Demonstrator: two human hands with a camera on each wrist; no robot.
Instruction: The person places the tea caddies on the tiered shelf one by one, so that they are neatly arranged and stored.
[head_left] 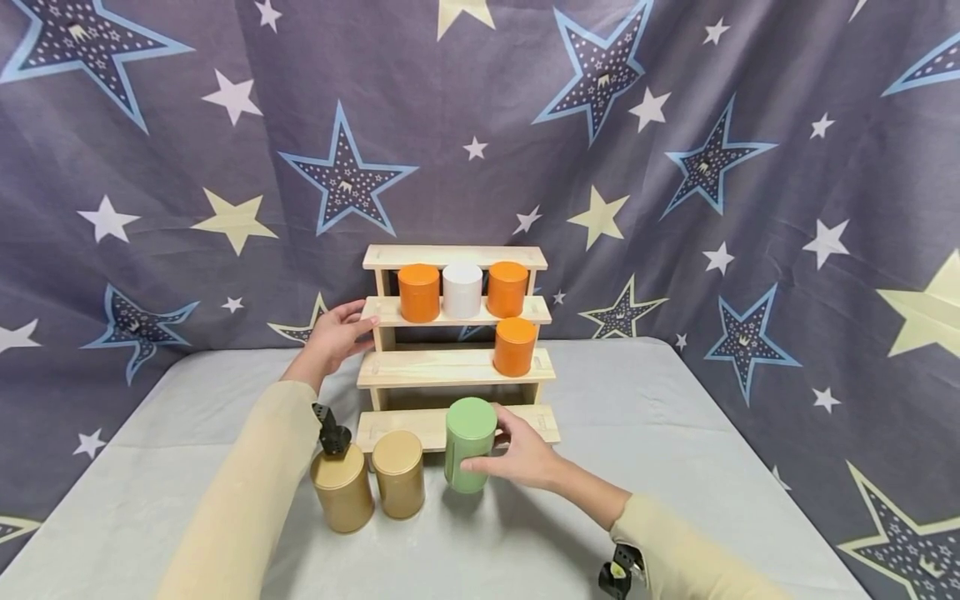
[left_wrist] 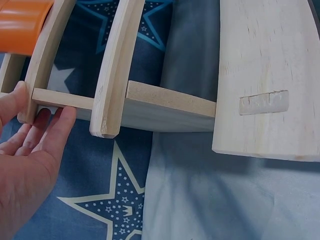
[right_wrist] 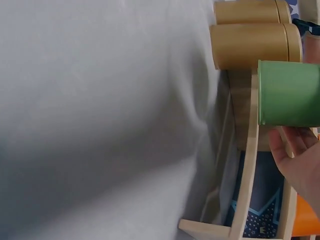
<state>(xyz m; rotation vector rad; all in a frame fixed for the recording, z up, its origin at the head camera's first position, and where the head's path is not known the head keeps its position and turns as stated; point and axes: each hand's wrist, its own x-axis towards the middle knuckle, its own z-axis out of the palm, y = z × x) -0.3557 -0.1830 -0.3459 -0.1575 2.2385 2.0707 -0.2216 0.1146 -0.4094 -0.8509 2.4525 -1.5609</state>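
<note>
My right hand (head_left: 527, 454) grips a green canister (head_left: 467, 425) by its right side, thumb in front. It is upright, held off the table, just before the bottom step of a wooden tiered shelf (head_left: 420, 367). In the right wrist view the canister (right_wrist: 290, 95) overlaps the shelf's front edge. My left hand (head_left: 337, 337) holds the left end of the shelf's second step from the top. The left wrist view shows its thumb (left_wrist: 15, 102) on the board, fingers beneath. Two gold canisters, one (head_left: 399, 479) beside the other (head_left: 343, 492), stand on the table left of the green one.
On the second step from the top stand an orange canister (head_left: 418, 293), a white canister (head_left: 462, 292) and another orange canister (head_left: 507, 290). One more orange canister (head_left: 514, 348) stands at the right of the step below. A star-patterned curtain (head_left: 465, 192) hangs behind the grey-covered table (head_left: 630, 433).
</note>
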